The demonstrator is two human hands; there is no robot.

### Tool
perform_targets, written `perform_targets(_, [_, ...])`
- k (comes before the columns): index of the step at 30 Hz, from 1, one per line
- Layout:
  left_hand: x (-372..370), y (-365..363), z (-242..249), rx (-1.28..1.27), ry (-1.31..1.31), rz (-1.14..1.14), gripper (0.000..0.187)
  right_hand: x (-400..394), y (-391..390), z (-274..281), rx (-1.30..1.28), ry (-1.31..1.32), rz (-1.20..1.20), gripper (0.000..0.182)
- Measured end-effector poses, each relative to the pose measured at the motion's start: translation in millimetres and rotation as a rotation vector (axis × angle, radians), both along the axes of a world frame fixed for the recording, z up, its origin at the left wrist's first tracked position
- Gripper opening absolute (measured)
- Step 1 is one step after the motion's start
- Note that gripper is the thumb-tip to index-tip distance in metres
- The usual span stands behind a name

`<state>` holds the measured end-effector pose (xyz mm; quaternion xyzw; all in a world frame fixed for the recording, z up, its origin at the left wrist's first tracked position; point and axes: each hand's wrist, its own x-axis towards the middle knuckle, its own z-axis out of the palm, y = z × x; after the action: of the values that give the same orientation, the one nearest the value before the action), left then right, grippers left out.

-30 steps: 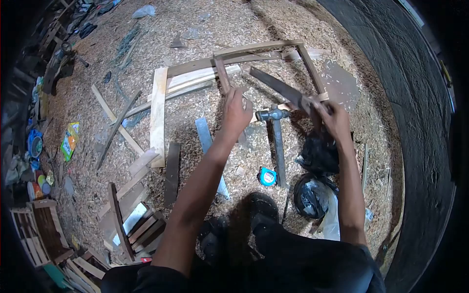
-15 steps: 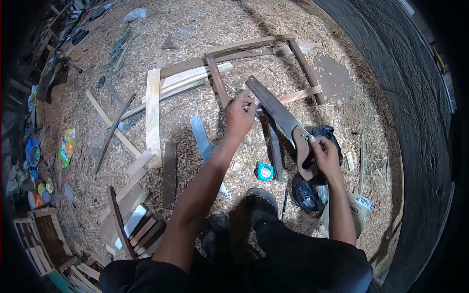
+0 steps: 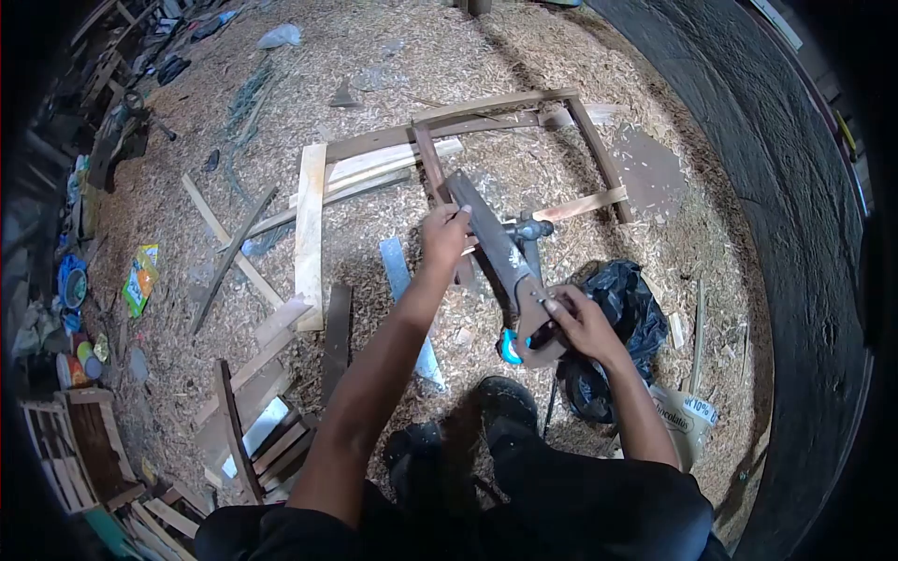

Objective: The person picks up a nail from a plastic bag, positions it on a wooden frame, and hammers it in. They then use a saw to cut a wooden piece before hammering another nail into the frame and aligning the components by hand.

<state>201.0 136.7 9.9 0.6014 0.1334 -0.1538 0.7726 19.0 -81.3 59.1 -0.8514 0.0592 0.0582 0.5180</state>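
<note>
A hand saw (image 3: pixel 486 224) with a dark blade and a brown handle is held slantwise above the ground, its tip pointing away from me. My right hand (image 3: pixel 582 323) grips the handle. At the blade's left edge, the fingers of my left hand (image 3: pixel 443 238) are closed in a pinch on the blade. Beneath the saw lies a hammer (image 3: pixel 533 231), its handle partly hidden. A blue tape measure (image 3: pixel 509 346) shows beside the saw handle, partly covered by it.
Wood shavings cover the ground. A wooden frame (image 3: pixel 599 154) lies ahead, with a pale board (image 3: pixel 310 224) to its left. Stacked offcuts (image 3: pixel 281 444) are near my left. Black plastic bags (image 3: pixel 629 304) and a printed bag (image 3: pixel 678 421) lie right, before a dark wall (image 3: pixel 804 234).
The saw has shifted left and nearer to me with both hands. It now covers part of the tape measure, and the hammer head has come into view. The camera view has shifted slightly.
</note>
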Motion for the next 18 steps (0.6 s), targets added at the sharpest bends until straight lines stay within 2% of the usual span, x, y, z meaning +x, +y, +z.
perform_targets(3, [16,19,-8,0.053,-0.077,0.006,0.024,30,18,22,-0.187,0.131,0.22,0.038])
perform_targets(4, [18,25,-7,0.015,-0.075,0.03,0.024,37,20,13,-0.128,0.192,0.217,0.042])
perform_targets(7, [26,38,-3,-0.017,-0.051,0.065,0.023,52,29,-2,-0.217,0.128,0.224,0.037])
perform_targets(8, [28,42,-3,-0.067,-0.063,0.061,0.022,54,32,-5,-0.144,0.176,0.197,0.035])
perform_targets(11, [25,47,5,-0.062,-0.079,-0.018,0.026,49,45,-17,0.167,0.049,0.038,0.032])
perform_targets(14, [25,41,-3,-0.022,-0.045,-0.049,0.025,50,38,-11,0.049,0.119,0.235,0.038])
perform_targets(17, [19,27,1,0.041,-0.039,-0.072,0.024,43,34,-19,0.133,0.234,0.261,0.047])
perform_targets(18, [16,21,5,0.045,-0.048,-0.124,0.024,36,34,-17,0.109,0.18,0.254,0.048])
